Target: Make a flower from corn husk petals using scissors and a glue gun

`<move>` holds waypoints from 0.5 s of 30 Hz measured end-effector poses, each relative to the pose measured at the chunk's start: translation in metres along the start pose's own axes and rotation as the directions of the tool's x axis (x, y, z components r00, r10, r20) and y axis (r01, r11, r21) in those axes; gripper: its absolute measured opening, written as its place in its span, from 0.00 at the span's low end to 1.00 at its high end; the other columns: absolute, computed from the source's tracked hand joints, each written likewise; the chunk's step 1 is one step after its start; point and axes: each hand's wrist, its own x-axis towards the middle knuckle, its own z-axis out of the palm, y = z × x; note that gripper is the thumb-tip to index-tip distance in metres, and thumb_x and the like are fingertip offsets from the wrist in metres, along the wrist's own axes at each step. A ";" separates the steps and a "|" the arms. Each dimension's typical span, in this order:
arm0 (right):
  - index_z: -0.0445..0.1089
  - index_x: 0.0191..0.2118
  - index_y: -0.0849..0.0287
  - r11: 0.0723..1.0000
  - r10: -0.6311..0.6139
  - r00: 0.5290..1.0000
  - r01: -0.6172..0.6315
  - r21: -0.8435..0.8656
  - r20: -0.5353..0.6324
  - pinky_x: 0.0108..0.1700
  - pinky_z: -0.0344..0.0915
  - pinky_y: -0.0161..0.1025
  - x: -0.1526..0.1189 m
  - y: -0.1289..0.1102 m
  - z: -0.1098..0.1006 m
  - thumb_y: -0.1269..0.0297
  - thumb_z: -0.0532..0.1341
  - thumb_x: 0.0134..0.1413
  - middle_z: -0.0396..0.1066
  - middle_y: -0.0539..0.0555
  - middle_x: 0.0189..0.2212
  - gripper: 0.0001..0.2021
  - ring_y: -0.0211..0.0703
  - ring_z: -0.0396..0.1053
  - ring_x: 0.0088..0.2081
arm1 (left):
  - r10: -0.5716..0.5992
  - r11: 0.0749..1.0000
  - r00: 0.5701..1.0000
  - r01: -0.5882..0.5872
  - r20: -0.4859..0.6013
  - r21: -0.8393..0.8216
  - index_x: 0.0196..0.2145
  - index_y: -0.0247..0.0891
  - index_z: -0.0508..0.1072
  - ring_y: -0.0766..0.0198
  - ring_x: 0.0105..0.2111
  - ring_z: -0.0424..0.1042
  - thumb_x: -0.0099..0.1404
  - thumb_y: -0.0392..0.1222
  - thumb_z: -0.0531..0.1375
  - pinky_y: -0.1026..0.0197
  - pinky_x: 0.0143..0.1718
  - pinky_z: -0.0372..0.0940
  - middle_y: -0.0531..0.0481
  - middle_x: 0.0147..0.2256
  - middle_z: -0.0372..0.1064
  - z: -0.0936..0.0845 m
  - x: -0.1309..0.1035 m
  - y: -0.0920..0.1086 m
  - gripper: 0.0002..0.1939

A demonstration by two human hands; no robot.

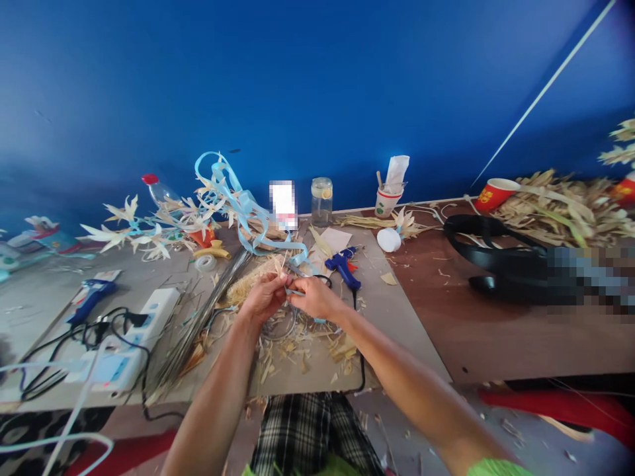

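Observation:
Both hands meet over the middle of the table, fingertips nearly touching. My left hand pinches the base of a small pale husk piece that points upward. Close on its right, my right hand is closed, with a thin greyish item at its fingertips that I cannot make out. Beneath and behind the hands lies a clump of straw-coloured fibre. A blue glue gun rests to the right of them, its black cable running down to the table edge.
Long thin wires and a white power strip lie at left, beside a second blue glue gun. Behind stand a glass jar, a paper cup and light-blue ribbon. Husks heap at right.

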 end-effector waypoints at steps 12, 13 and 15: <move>0.68 0.23 0.63 0.993 0.095 0.994 -0.091 0.080 -0.047 0.25 0.45 0.30 0.004 0.006 -0.010 0.67 0.57 0.42 0.50 0.44 0.17 0.06 0.31 0.48 0.22 | 0.048 0.993 0.998 -0.042 0.051 -0.111 0.34 0.28 0.74 0.72 0.24 0.66 0.48 0.30 0.64 0.68 0.29 0.64 0.48 0.29 0.69 -0.004 -0.002 0.001 0.12; 0.68 0.23 0.63 0.993 0.100 0.994 -0.097 0.075 -0.048 0.24 0.45 0.30 0.004 0.006 -0.011 0.66 0.56 0.42 0.49 0.44 0.17 0.06 0.31 0.47 0.21 | 0.058 0.994 0.997 -0.053 0.049 -0.099 0.34 0.28 0.74 0.72 0.24 0.66 0.49 0.29 0.64 0.69 0.29 0.64 0.48 0.29 0.70 -0.005 -0.001 0.001 0.12; 0.68 0.24 0.63 0.993 0.101 0.994 -0.098 0.067 -0.043 0.24 0.45 0.31 0.004 0.007 -0.011 0.66 0.56 0.42 0.49 0.44 0.17 0.06 0.31 0.47 0.21 | 0.079 0.994 0.996 -0.076 0.040 -0.076 0.33 0.29 0.75 0.73 0.23 0.66 0.50 0.29 0.64 0.69 0.28 0.63 0.48 0.29 0.70 -0.006 0.000 -0.001 0.10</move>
